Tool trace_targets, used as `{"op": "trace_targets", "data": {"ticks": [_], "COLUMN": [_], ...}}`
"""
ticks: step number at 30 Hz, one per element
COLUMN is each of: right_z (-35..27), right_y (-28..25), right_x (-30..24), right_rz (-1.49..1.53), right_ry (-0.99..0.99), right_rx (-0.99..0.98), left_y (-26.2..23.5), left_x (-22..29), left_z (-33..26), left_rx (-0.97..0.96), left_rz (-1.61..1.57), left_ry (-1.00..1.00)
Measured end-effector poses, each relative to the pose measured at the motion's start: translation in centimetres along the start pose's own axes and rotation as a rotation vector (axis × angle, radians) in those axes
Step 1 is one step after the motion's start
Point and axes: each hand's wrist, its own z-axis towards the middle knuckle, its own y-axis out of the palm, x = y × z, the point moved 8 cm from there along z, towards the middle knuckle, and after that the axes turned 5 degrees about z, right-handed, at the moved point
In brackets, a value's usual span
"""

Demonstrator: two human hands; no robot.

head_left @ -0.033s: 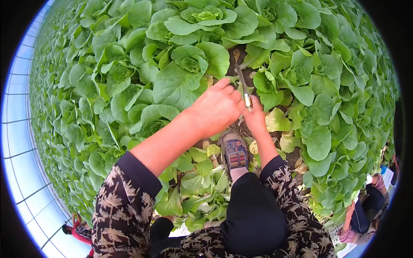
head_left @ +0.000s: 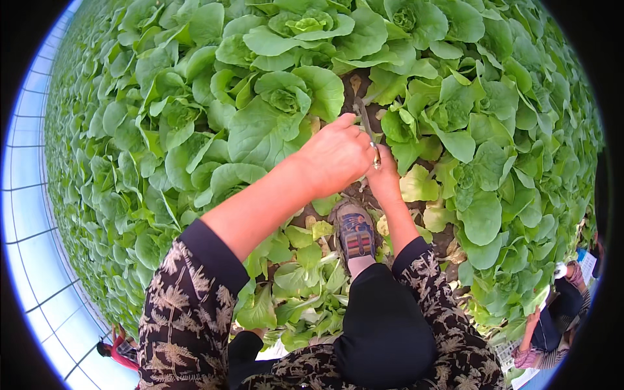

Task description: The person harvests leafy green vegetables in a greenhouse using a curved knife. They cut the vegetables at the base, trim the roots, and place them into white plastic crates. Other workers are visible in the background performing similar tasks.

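Observation:
My right hand (head_left: 385,177) is closed round the handle of a knife (head_left: 365,121), whose thin blade points away from me over bare soil. Beside it, and touching it, my left hand (head_left: 339,155) is closed with its back up; its fingers are curled under, and what they hold, if anything, is hidden. Just left of my hands grows a leafy green head (head_left: 283,97) with broad round leaves. Another green plant (head_left: 400,127) stands close to the blade on the right. My shoe (head_left: 356,234) is planted on the ground below my hands.
Dense rows of leafy greens (head_left: 162,117) surround me. Loose green leaves (head_left: 299,283) lie by my shoe, and yellowed leaves (head_left: 418,184) are on the right. Other people (head_left: 552,318) work at the lower right, and another person (head_left: 120,351) at the lower left, beside a pale ribbed wall (head_left: 29,214).
My left hand has shifted and rolled slightly, and the knife's handle end has tilted a little. My right hand stays nearly in place, still on the knife.

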Motion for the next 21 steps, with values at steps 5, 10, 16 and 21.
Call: {"op": "trace_targets", "data": {"ticks": [5,10,16,21], "right_z": [2.5,5.2,3.8,5.2], "right_y": [0.5,-1.7,1.1,0.8], "right_x": [2.1,6.6,1.5,-0.2], "right_rz": [0.081,-0.133,0.171,-0.094], "right_ry": [-0.189,-0.357,0.138,-0.359], "right_rx": [0.110,0.292,0.022,0.168], "left_y": [6.6,8.4,7.6,6.8], "left_x": [-3.9,-8.4,-16.3,-19.2], "left_z": [8.5,13.3,9.5,5.7], "left_rx": [-0.257,-0.356,-0.443,-0.414], "left_rz": [0.167,0.386,0.671,0.603], "left_ry": [0.121,0.081,-0.175,-0.387]}}
